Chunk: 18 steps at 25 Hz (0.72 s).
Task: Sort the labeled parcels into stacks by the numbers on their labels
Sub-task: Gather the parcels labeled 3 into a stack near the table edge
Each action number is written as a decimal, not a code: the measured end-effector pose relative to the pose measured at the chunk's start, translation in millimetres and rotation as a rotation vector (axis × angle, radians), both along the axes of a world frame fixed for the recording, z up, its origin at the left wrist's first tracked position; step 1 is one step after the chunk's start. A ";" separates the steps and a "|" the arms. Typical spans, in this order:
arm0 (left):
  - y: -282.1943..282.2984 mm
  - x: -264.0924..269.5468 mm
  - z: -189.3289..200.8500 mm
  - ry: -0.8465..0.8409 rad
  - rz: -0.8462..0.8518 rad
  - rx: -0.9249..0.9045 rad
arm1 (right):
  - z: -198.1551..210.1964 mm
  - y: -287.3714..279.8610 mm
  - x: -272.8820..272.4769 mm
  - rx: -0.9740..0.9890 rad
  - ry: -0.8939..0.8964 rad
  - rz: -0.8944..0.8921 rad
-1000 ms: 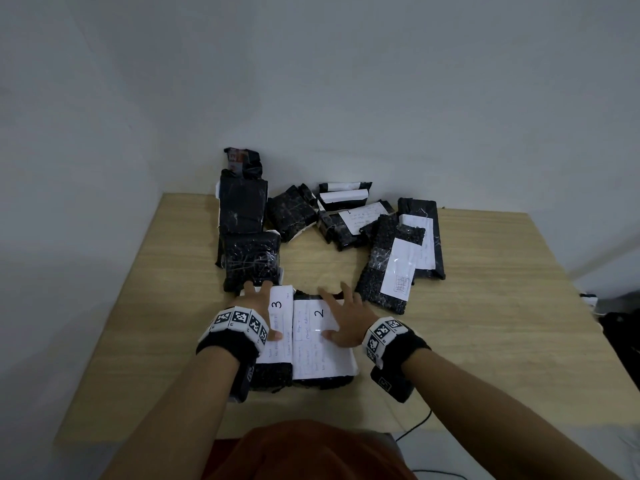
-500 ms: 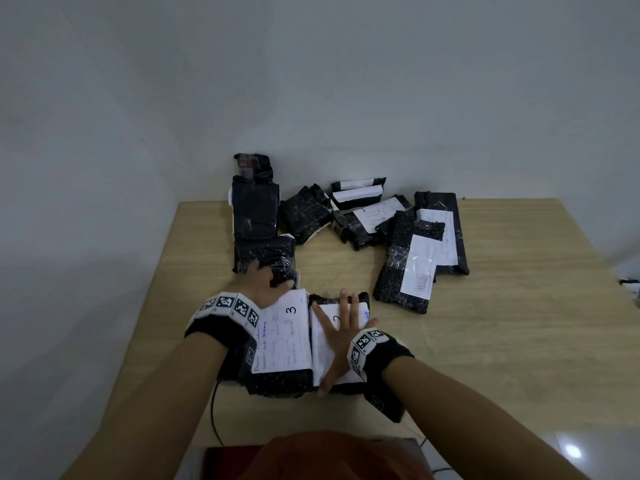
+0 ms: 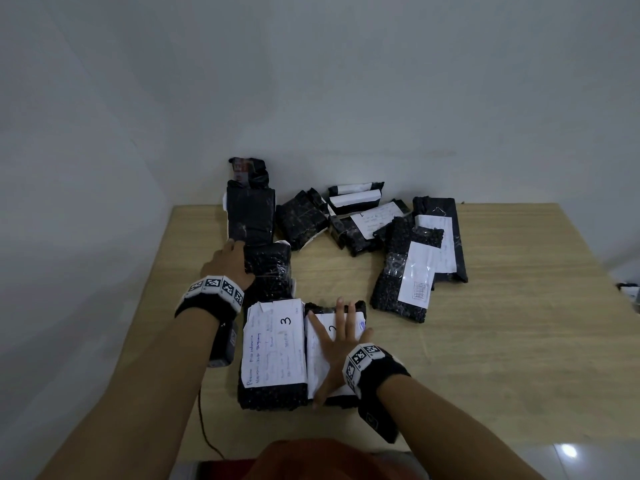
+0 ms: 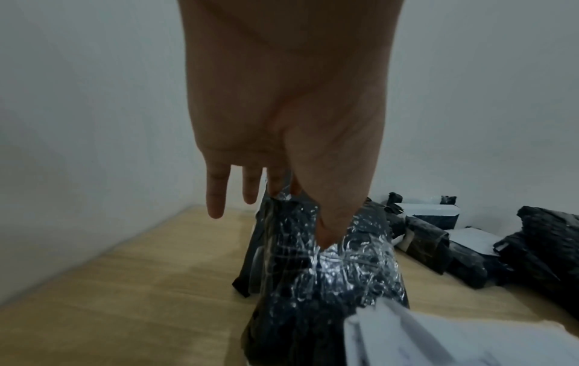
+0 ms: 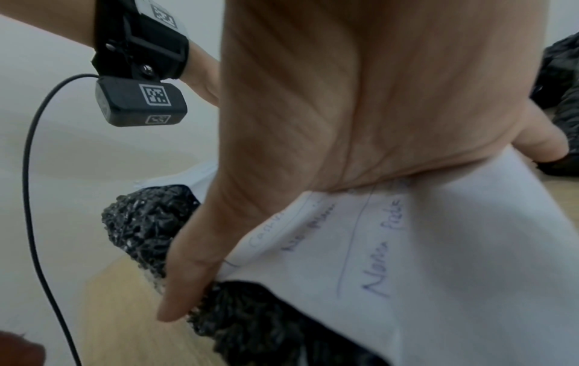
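Two black parcels lie side by side at the near table edge. One carries a white label marked 3 [image 3: 273,351], the other a label marked 2 [image 3: 358,329]. My right hand [image 3: 337,341] lies flat on the label of parcel 2 [image 5: 438,247], fingers spread and straight, thumb at its near end. My left hand [image 3: 227,259] reaches to a shiny black parcel [image 3: 268,271] just behind parcel 3. In the left wrist view its thumb rests on top of that parcel [image 4: 329,267]. The left hand [image 4: 282,210] keeps its fingers straight, two of them hidden behind the parcel's far edge.
Several more black parcels crowd the back of the wooden table [image 3: 519,306]: an upright one [image 3: 251,216] against the wall, a labelled one [image 3: 367,223], and two long labelled ones [image 3: 405,275] on the right. A black cable [image 3: 204,427] hangs off the near edge. Walls close the left and back.
My left hand left parcel 3 and moved forward to the shiny black parcel behind it. My right hand stayed flat on parcel 2. The parcels themselves kept their places.
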<state>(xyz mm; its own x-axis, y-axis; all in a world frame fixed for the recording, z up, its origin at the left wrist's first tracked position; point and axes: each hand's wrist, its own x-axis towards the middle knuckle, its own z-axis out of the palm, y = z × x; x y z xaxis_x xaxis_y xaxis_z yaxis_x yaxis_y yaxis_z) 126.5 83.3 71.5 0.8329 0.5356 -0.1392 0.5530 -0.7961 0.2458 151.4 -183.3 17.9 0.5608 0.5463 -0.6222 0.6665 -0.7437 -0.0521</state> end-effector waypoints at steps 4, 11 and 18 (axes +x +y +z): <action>-5.3 -19.9 -16.9 0.009 0.027 0.018 | -14.7 0.8 -10.0 0.097 0.046 -0.037; 13.3 -39.5 -11.4 0.189 0.124 -0.004 | -25.0 16.4 -34.6 0.149 -0.012 0.014; 16.7 -44.3 -6.4 -0.007 -0.015 -0.182 | -34.1 20.0 -31.7 0.103 -0.004 0.029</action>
